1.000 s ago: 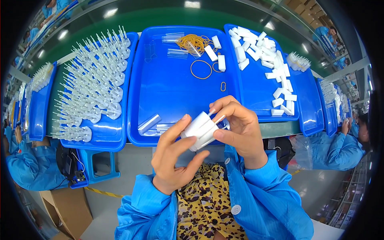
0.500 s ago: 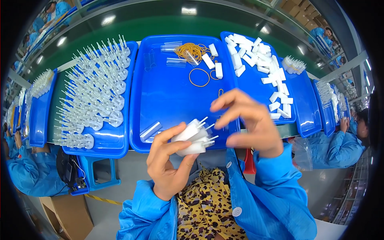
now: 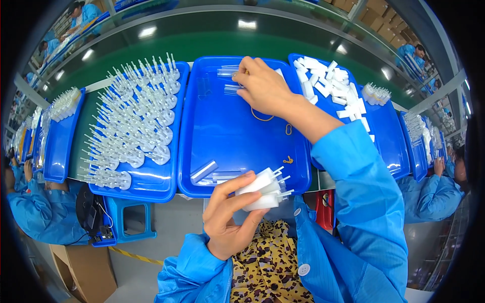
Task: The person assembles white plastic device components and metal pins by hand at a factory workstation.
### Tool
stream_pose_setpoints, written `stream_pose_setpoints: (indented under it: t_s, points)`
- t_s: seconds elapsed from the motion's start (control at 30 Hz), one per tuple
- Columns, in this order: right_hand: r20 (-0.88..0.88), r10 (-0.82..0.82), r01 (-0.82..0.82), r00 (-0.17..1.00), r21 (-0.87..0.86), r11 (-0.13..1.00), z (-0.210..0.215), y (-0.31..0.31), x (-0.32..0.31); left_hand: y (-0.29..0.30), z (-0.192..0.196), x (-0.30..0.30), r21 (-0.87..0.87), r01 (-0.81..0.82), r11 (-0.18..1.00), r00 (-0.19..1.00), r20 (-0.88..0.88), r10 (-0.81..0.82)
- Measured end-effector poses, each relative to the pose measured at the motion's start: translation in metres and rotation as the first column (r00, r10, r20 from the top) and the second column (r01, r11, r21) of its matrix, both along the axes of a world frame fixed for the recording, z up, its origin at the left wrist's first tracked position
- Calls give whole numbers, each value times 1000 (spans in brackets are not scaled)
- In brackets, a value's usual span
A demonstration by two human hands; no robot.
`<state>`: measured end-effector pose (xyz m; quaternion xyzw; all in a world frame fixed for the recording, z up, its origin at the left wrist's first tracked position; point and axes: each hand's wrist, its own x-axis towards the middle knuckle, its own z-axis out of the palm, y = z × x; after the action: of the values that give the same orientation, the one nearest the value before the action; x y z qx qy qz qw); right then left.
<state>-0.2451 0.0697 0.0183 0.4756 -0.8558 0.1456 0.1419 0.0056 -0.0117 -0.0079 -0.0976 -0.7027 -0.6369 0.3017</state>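
Note:
My left hand (image 3: 230,214) is closed around a bundle of white blocks (image 3: 260,196) with thin clear pins sticking out to the right, above the near edge of the middle blue tray (image 3: 237,146). At that tray's far side my right hand (image 3: 268,91) reaches down with bent fingers beside some clear plastic sleeves (image 3: 231,90). It covers the spot where a heap of tan rubber bands lay, and what its fingertips hold is hidden. A loose rubber band (image 3: 288,129) lies near my right forearm. Another clear sleeve (image 3: 204,171) rests at the near left corner.
To the left, a blue tray (image 3: 146,194) carries rows of clear pieces with upright pins (image 3: 134,113). Loose white blocks (image 3: 328,81) fill part of the right tray. Co-workers in blue sit at both sides. A blue stool (image 3: 130,222) stands below the left tray.
My right hand has moved from beside the held bundle, up and left, to the far part of the middle tray. The left hand still holds the white blocks.

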Motion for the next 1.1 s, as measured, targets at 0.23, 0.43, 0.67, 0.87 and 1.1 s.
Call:
stream_pose_setpoints:
  t_s: [0.23,0.43,0.67,0.87,1.1]
  points:
    - [-4,17,-17,1000,-4,1000,1,-1,12,-7,-1,4,-14,-35,999,999,11,35]
    - [342,312,-120,886,-481,869,32,56,50,-9,-7,1,12,-115,993,993,-20,115]
    - [599,500,141,626,-717,683,33,103,99,-5,-1,1,-150,-199,969,980,-17,199]
    - [709,611,496,352,-695,521,27,118,118,0,2,0,-242,-246,939,969,-38,244]
    - [647,557,471,521,-762,445,0,105,157,4,5,-3,-266,-229,936,972,-17,234]
